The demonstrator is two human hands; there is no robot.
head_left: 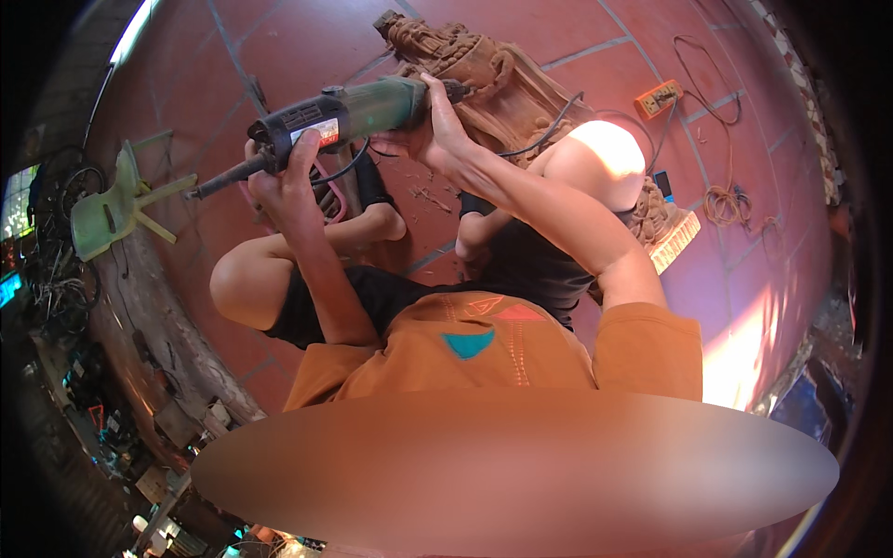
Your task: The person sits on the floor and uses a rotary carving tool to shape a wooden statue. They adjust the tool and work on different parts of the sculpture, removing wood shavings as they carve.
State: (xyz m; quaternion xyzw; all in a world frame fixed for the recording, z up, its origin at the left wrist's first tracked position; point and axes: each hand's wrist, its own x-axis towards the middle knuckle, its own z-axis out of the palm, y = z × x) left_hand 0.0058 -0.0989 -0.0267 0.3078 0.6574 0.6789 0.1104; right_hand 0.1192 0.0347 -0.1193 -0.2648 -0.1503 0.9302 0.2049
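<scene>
My left hand (290, 181) is closed around the rear of a green and black corded power tool (377, 110), its thumb over the label. My right hand (435, 130) cradles the front of the green housing, thumb up along its side and fingers partly beneath. The tool lies across in front of me, its dark front end (456, 90) over or against a brown carved wooden piece (521, 93); I cannot tell whether they touch. A slim dark rod-like part (228, 177) sticks out at the tool's left end. The carving lies on the floor ahead, partly hidden by the tool and my right arm.
An orange power strip (659, 99) with trailing cords is on the red tiled floor at right. More carved wood (665, 232) shows beside my right knee. A green plastic chair (116, 205), a log (167, 321) and clutter are at left. Wood chips (430, 197) lie between my feet.
</scene>
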